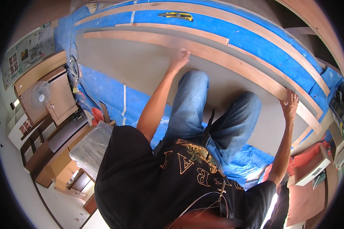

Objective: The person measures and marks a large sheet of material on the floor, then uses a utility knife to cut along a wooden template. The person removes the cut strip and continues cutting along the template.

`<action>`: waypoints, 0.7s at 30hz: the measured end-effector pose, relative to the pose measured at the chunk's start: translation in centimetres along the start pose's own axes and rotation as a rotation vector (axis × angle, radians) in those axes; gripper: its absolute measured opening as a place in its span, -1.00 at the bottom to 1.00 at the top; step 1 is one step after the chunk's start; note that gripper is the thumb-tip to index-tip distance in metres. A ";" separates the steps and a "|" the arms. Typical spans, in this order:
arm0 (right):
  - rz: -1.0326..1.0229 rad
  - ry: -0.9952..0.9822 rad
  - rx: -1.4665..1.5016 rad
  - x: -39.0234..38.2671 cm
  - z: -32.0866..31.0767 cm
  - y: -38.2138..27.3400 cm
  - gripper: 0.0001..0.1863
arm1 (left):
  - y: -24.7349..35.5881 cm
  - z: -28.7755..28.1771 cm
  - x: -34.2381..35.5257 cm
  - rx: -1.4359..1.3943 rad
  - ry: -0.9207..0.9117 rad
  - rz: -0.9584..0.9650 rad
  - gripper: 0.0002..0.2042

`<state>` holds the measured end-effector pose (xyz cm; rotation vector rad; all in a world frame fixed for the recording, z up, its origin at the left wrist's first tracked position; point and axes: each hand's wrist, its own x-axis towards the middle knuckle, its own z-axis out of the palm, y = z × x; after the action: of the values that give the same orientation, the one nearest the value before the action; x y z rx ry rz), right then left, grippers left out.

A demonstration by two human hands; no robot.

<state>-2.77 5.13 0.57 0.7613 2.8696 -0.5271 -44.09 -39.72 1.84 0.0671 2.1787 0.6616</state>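
A long, thin wooden strip (233, 63) lies across a large grey panel (118, 53) in front of my knees. My right hand (290, 103) grips this strip near its right end, fingers over the far edge and thumb at the near side. Farther left, my left hand (179, 59) is above the panel, close to the strip's near edge. Motion smears its fingers, so I cannot see whether they hold anything. Beyond the strip, a yellow and black utility knife (176, 16) lies on a blue tarp (149, 17).
More wooden strips (252, 24) run along the far side on the tarp. To the left stand a fan (41, 92), a wooden cabinet (63, 97) and a plastic-wrapped bundle (91, 149). A white-edged drawer (313, 168) and red cloth (309, 152) are at the right.
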 end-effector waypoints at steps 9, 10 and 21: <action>0.068 -0.015 0.009 -2.4 1.4 1.7 -0.23 | 2.6 -2.6 1.7 0.892 0.141 0.726 -0.16; 0.096 -0.050 -0.035 -2.4 1.4 1.6 -0.22 | 3.4 -2.3 1.8 0.974 0.103 0.708 -0.12; 0.096 -0.014 -0.008 -1.2 -1.0 -0.3 -0.30 | 5.1 -1.0 2.3 0.982 0.005 0.653 -0.21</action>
<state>-1.91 4.70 1.80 0.8848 2.8040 -0.5070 -47.21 -35.20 3.16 1.3132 2.2760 -0.1469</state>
